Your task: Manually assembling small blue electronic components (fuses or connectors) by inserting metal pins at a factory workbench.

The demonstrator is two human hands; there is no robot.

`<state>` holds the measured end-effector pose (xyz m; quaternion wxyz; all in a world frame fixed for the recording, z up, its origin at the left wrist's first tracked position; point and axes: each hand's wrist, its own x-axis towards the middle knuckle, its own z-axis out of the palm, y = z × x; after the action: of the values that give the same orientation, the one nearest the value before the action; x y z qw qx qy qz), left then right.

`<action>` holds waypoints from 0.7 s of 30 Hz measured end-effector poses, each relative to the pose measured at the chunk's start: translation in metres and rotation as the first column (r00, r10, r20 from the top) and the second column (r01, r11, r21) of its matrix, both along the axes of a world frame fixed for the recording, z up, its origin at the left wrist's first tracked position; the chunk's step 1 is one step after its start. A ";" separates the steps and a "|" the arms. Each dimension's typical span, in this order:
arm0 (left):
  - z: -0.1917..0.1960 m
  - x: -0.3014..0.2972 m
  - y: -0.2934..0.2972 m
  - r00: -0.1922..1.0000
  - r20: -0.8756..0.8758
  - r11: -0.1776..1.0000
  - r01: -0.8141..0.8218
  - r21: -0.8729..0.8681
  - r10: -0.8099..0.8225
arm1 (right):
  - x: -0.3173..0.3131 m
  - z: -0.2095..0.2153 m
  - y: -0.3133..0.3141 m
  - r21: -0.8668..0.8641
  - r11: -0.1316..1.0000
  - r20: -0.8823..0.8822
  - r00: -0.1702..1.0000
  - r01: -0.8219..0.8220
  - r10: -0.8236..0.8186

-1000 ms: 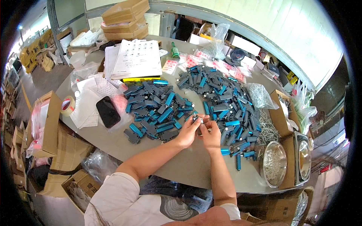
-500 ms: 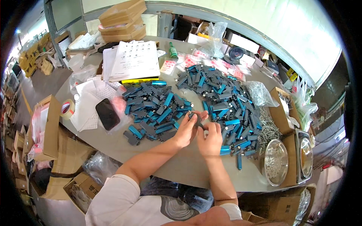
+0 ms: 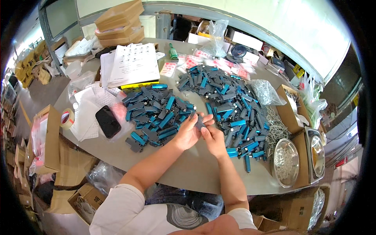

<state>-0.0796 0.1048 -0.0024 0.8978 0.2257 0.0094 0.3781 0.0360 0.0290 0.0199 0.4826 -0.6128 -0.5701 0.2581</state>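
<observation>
Over the table's middle, my left hand (image 3: 187, 135) is closed round a small dark grey plastic part (image 3: 199, 122), its fingers partly hiding it. My right hand (image 3: 214, 141) meets it from the other side, thumb and fingers pinching the same part. To the left of my hands lies a pile of dark grey and blue plastic parts (image 3: 158, 113). A larger heap of similar parts (image 3: 235, 105) spreads beyond and to the right, some showing small white tips.
Long metal screws (image 3: 277, 127) lie right of the heap, near a metal bowl (image 3: 297, 168) of small white pieces. Cardboard boxes (image 3: 290, 107) line the right edge. A phone (image 3: 108, 122), tape roll (image 3: 67, 118) and papers (image 3: 135, 64) are left. A green bottle (image 3: 172, 52) stands behind.
My right hand has turned, its thumb now pressing along the part's near side. The part shows more between my hands. The whole view has shifted slightly.
</observation>
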 end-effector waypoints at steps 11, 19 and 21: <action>0.015 -0.045 0.043 -0.226 -0.223 0.259 0.149 0.954 0.948 | 0.116 -0.017 -0.016 0.195 0.827 0.801 0.401 0.527 -0.445; 0.021 -0.025 0.011 -0.200 -0.008 0.054 0.227 0.972 0.980 | 0.112 0.001 -0.021 -0.020 0.840 0.743 0.571 0.542 -0.350; 0.012 -0.015 0.007 -0.001 0.017 -0.017 0.191 0.981 1.000 | 0.115 -0.001 -0.023 0.084 0.826 0.683 0.571 0.558 -0.455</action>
<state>-0.0951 0.1115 0.0099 0.0984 0.7941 0.3858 0.4593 0.1511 0.0063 0.0192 0.2497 -0.8327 -0.4854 -0.0932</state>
